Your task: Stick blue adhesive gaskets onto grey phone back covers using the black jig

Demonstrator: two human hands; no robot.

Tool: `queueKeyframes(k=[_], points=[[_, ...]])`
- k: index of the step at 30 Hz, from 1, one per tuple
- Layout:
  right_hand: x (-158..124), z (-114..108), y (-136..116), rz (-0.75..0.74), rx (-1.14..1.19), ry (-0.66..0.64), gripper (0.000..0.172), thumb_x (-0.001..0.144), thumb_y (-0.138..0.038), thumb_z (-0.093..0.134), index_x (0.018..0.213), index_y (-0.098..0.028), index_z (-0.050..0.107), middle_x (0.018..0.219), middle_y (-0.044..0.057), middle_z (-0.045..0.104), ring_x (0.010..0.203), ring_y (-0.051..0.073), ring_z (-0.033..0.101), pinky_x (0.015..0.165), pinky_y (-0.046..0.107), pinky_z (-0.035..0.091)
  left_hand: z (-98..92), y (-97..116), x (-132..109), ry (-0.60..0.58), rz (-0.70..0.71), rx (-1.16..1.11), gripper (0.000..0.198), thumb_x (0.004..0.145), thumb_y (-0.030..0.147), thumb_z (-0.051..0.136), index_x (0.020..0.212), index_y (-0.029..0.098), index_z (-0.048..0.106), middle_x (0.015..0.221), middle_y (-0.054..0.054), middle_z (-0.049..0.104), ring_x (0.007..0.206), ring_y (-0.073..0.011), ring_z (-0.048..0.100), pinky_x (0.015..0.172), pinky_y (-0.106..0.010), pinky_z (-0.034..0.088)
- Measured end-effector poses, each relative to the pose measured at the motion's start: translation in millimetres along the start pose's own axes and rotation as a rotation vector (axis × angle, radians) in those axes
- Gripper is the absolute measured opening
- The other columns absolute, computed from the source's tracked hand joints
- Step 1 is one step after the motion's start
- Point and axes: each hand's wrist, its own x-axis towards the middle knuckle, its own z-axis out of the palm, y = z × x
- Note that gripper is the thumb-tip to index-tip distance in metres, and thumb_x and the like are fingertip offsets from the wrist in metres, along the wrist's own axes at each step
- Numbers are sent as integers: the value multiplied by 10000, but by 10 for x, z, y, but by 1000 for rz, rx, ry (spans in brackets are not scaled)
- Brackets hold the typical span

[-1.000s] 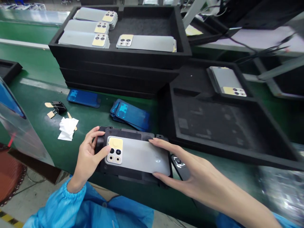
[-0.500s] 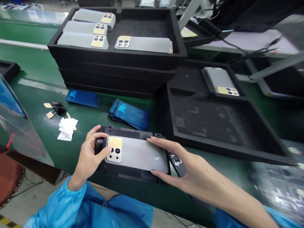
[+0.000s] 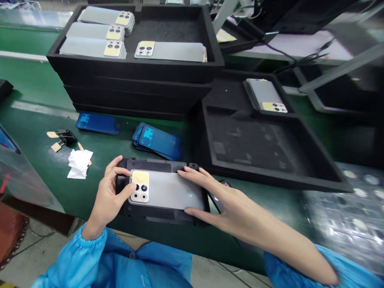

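A silver-grey phone back cover (image 3: 168,190) with a pale yellow film and camera rings at its left end lies face up in a black fixture (image 3: 156,165). My left hand (image 3: 109,192) pinches its camera end, the thumb on the camera block and the fingers at the upper left corner. Across the right part of the cover, my right hand (image 3: 222,204) grips the two long edges between thumb and fingers. Beyond the fixture lie stacked blue film-covered panels (image 3: 163,140). Part of another phone-like piece (image 3: 214,200) shows beneath my right hand.
Stacked black trays (image 3: 135,76) stand at the back, the top one holding piles of phone covers (image 3: 90,46). Another black tray (image 3: 249,140) sits to the right. A binder clip (image 3: 66,137) and crumpled white tissue (image 3: 79,162) lie left. Clear plastic trays (image 3: 345,212) are at the right.
The view has shifted, so the surroundings appear farther left. Both hands keep nearly the same hold on the phone back cover, which stays in the fixture.
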Motion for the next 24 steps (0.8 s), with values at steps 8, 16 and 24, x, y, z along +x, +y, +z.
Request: queueKeyframes(k=[8,16,24], points=[[-8,240,-39,-126,-113,6,619,1069,-433,479,1638,-320,261,1676,87,333,1560,361,259,1213,727,262,-4,10,6,8,-1,-11,194,782,337,792,868,233,652,1623,-141,425,1475,-348,444,1183,-480,364],[-206,515,-184,28,-351,457,482,1046,-465,493,1438,-203,592,1700,183,256,1570,485,147,1157,854,92,3,8,47,23,20,-60,268,750,356,829,765,228,594,1608,-159,437,1507,-366,394,1155,-460,399],[-9,406,-235,111,-462,517,385,1081,-393,416,1249,-159,672,1532,227,549,1503,451,391,1184,812,132,6,27,58,25,44,-29,300,758,375,822,706,232,563,1564,-144,501,1490,-368,414,1154,-463,403]])
